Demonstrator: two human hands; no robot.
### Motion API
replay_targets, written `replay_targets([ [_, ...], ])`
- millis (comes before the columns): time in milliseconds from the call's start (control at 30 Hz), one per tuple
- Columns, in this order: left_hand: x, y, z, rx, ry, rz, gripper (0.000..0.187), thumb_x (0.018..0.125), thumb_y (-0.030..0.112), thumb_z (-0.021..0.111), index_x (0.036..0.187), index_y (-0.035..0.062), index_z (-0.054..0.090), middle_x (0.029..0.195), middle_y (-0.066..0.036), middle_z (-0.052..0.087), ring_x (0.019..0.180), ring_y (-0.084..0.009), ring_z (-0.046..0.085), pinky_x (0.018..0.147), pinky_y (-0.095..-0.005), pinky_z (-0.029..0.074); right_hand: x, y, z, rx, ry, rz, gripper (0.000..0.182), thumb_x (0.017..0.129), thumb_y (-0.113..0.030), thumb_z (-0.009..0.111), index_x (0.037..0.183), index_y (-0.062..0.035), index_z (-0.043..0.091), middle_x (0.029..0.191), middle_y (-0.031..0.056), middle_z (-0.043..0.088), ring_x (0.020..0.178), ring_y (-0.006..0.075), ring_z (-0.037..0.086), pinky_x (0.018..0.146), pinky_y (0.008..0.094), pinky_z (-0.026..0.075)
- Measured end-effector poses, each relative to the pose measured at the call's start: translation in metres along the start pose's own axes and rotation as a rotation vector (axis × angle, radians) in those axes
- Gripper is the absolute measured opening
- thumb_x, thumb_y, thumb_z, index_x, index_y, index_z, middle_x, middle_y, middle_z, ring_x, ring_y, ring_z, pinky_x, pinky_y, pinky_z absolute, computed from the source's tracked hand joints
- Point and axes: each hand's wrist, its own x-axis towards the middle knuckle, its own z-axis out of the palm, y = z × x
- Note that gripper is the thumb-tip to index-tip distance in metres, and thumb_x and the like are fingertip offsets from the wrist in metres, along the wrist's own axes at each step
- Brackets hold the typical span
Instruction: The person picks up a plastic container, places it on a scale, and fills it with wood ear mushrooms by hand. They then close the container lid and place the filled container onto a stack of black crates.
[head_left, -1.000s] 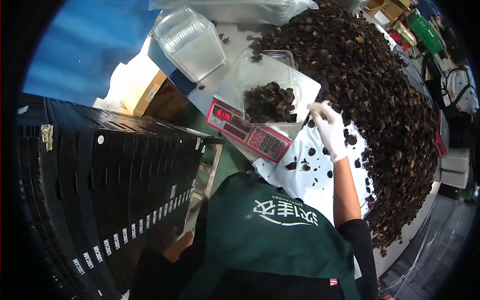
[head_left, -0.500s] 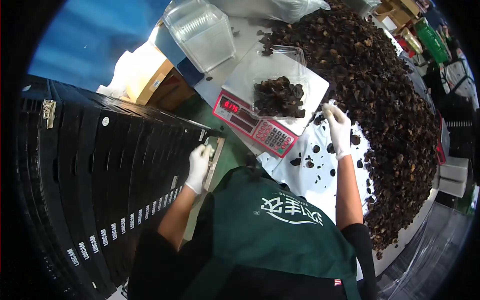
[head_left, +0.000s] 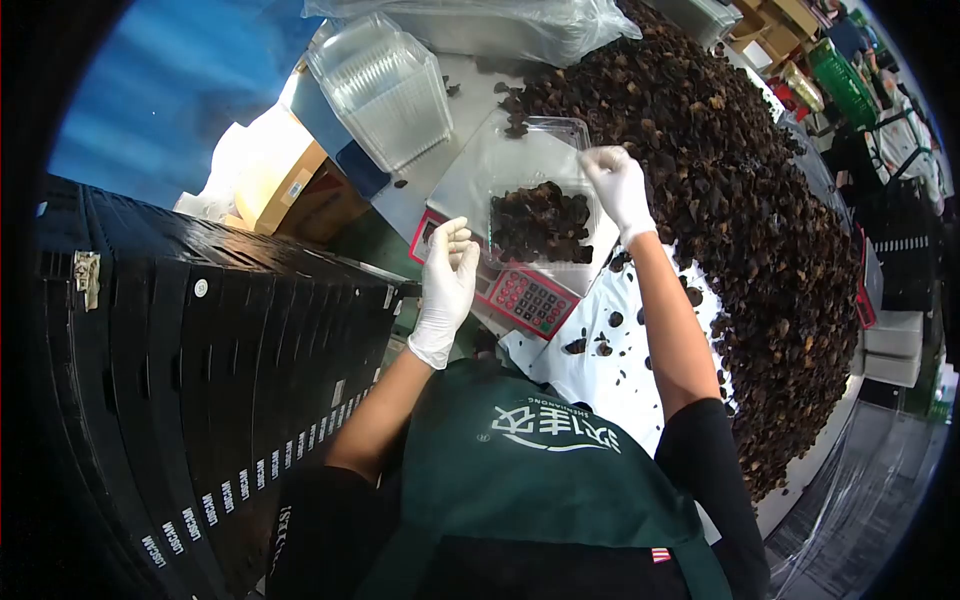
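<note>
White-gloved hands flank a clear plastic tray [head_left: 598, 220] of dark dried pieces [head_left: 541, 222] on a digital scale [head_left: 463, 170]; clock positions are read from the tray, which sits on the metal plate above the red-edged keypad [head_left: 533, 302]. Left hand [head_left: 447, 288], at 8 o'clock, is released, its fingers loosely bent over the scale's red front panel, hiding part of the display; whether it touches the panel cannot be told. Right hand [head_left: 617, 192], at 2 o'clock, has its fingers drawn together beside the tray and its clear flap [head_left: 558, 126], which lies back toward 12 o'clock; blur hides the fingertips, so whether they grasp anything cannot be told. Nested clear containers [head_left: 385, 95] stand between 10 and 11 o'clock; a translucent plastic bag [head_left: 490, 28] lies just short of 12; a broad heap of the same dark pieces [head_left: 780, 240] sweeps from 1 round to 4 o'clock. White sheeting [head_left: 630, 375], dotted with stray bits, spreads at 5 o'clock; the worker's dark green apron [head_left: 545, 490], printed in white, fills 6 o'clock; black stacked crates [head_left: 220, 370] marked LOSCAM rise at 8 o'clock, with a cardboard box [head_left: 283, 190] at 9; farther off, a green crate [head_left: 842, 85] shows at 2 o'clock.
</note>
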Motion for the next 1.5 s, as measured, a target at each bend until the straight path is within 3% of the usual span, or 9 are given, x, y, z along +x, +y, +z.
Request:
replay_targets([
  [33, 0.004, 0.003, -0.002, -0.015, 0.014, 0.004, 0.034, 0.095, 0.008, 0.060, 0.128, 0.0027, 0.052, 0.109, -0.007, 0.059, 0.095, -0.0125, 0.057, 0.084, -0.0266, 0.048, -0.006, 0.017, 0.001, 0.022, -0.045, -0.126, 0.013, 0.087, -0.015, 0.071, 0.090, -0.0031, 0.075, 0.085, 0.0070, 0.072, 0.083, 0.0133, 0.064, 0.077, 0.0305, 0.050],
  [167, 0.015, -0.007, -0.005, -0.055, 0.092, 0.037, 0.031, 0.094, 0.007, 0.061, 0.124, 0.0019, 0.055, 0.111, -0.009, 0.060, 0.097, -0.0152, 0.059, 0.086, -0.0286, 0.048, -0.056, 0.004, -0.021, -0.187, -0.411, -0.214, 0.025, 0.076, -0.004, 0.071, 0.100, -0.0080, 0.074, 0.092, 0.0093, 0.066, 0.088, 0.0233, 0.063, 0.079, 0.0327, 0.049],
  [567, 0.181, 0.007, 0.055, 0.256, -0.080, 0.326, 0.032, 0.089, 0.006, 0.059, 0.121, 0.0080, 0.061, 0.117, -0.012, 0.063, 0.103, -0.0247, 0.062, 0.090, -0.0348, 0.050, -0.070, 0.011, -0.012, -0.563, -0.196, -0.544, 0.024, 0.079, -0.012, 0.070, 0.103, -0.0091, 0.067, 0.097, 0.0083, 0.062, 0.092, 0.0291, 0.060, 0.081, 0.0394, 0.049],
  [733, 0.206, -0.008, 0.079, 0.811, -0.262, 0.596, 0.034, 0.083, 0.005, 0.063, 0.117, 0.0133, 0.064, 0.118, -0.011, 0.058, 0.105, -0.0320, 0.059, 0.089, -0.0406, 0.050, -0.108, -0.008, -0.055, -0.189, -0.031, -0.141, 0.021, 0.084, -0.015, 0.070, 0.102, -0.0068, 0.066, 0.087, 0.0067, 0.066, 0.069, 0.0181, 0.061, 0.067, 0.0319, 0.049],
  [1000, 0.186, 0.029, 0.072, 0.272, -0.268, 0.471, 0.011, 0.080, 0.000, 0.067, 0.091, 0.0037, 0.065, 0.096, -0.008, 0.058, 0.085, -0.0177, 0.061, 0.077, -0.0293, 0.050, -0.345, 0.127, -0.185, 0.108, -0.422, 0.670, 0.020, 0.085, -0.025, 0.072, 0.095, -0.0077, 0.071, 0.083, 0.0030, 0.066, 0.075, 0.0104, 0.061, 0.073, 0.0270, 0.052],
  [1033, 0.168, 0.044, 0.069, 0.208, -0.352, 0.506, 0.012, 0.080, 0.001, 0.067, 0.091, 0.0042, 0.066, 0.096, -0.008, 0.058, 0.086, -0.0170, 0.061, 0.077, -0.0285, 0.050, -0.424, 0.222, -0.211, -0.217, -0.721, 0.610, 0.027, 0.083, -0.029, 0.073, 0.098, -0.0066, 0.071, 0.087, 0.0078, 0.069, 0.078, 0.0133, 0.064, 0.076, 0.0271, 0.053],
  [1133, 0.120, 0.058, 0.070, 0.197, -0.654, 0.595, 0.014, 0.079, 0.001, 0.067, 0.092, 0.0053, 0.066, 0.102, -0.007, 0.060, 0.095, -0.0235, 0.060, 0.087, -0.0323, 0.048, -0.491, 0.166, -0.221, -0.898, -0.677, 0.351, 0.027, 0.082, -0.029, 0.072, 0.097, -0.0064, 0.071, 0.082, 0.0108, 0.070, 0.074, 0.0189, 0.066, 0.074, 0.0283, 0.054],
  [1200, 0.109, 0.065, 0.066, 0.293, -0.701, 0.690, 0.015, 0.078, 0.001, 0.067, 0.093, 0.0054, 0.066, 0.104, -0.007, 0.060, 0.099, -0.0260, 0.059, 0.091, -0.0339, 0.047, -0.515, 0.174, -0.228, -0.518, -0.459, 1.347, 0.031, 0.080, -0.028, 0.072, 0.099, -0.0033, 0.071, 0.078, 0.0127, 0.070, 0.072, 0.0227, 0.067, 0.073, 0.0307, 0.054],
  [1500, 0.098, 0.056, -0.022, -0.051, -0.017, 0.246, 0.008, 0.090, 0.008, 0.067, 0.095, 0.0021, 0.065, 0.090, 0.000, 0.066, 0.082, -0.0075, 0.059, 0.078, -0.0243, 0.047, -0.291, 0.157, -0.169, -0.125, 0.209, 0.456, 0.037, 0.093, -0.018, 0.066, 0.119, 0.0072, 0.063, 0.107, 0.0130, 0.071, 0.095, 0.0172, 0.066, 0.087, 0.0291, 0.050],
])
